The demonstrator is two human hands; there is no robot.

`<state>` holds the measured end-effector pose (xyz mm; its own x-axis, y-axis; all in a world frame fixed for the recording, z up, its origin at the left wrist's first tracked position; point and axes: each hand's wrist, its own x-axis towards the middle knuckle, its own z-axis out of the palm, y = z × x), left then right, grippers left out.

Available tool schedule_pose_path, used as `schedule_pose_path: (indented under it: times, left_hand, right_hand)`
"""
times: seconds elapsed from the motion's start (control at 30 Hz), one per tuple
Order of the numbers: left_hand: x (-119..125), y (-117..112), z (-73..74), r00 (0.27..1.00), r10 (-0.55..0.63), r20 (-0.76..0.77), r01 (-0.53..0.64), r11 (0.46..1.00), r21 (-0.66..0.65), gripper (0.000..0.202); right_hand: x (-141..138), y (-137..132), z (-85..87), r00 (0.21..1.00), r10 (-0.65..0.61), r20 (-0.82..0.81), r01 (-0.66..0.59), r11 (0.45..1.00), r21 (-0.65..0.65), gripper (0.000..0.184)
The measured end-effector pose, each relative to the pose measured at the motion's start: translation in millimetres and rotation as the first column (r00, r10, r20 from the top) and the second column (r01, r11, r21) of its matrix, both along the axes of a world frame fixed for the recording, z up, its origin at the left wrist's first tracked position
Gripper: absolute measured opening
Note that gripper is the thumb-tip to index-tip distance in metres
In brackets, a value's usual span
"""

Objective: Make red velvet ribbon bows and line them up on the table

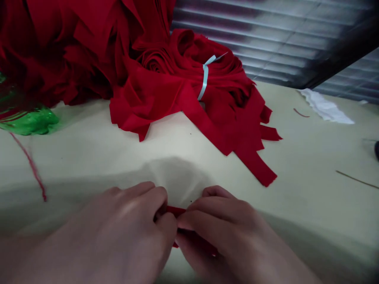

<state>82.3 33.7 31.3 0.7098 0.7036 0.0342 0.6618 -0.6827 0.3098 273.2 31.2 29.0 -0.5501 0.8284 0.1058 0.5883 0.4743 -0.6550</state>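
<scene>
A small piece of red fabric (175,211) lies between my hands, low in the view just above the pale table (97,154). My left hand (124,225) is closed on its left part, fingers curled under and thumb pressed along it. Gripping the same fabric from the other side, my right hand (225,225) has its thumb and fingertips pinched close to my left thumb. Most of the fabric is hidden by my fingers, so its full shape does not show.
Beyond my hands sits a bundle of red fabric strips (225,106) tied with a light blue band (204,81). A larger red fabric heap (74,51) rises at the back left, beside green plastic (32,121). White scrap (324,105) lies right; blinds (266,35) stand behind.
</scene>
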Motion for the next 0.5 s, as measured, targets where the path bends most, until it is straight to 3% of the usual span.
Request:
schedule_pose_path:
  times: [0.5]
  left_hand:
    - [-2.9, -6.2, -2.7, 0.991, -0.055, -0.125, 0.065, 0.995, 0.071, 0.017]
  right_hand:
    - [-0.7, 3.5, -9.4, 1.000, -0.012, 0.022, 0.013, 0.999, -0.040, 0.016]
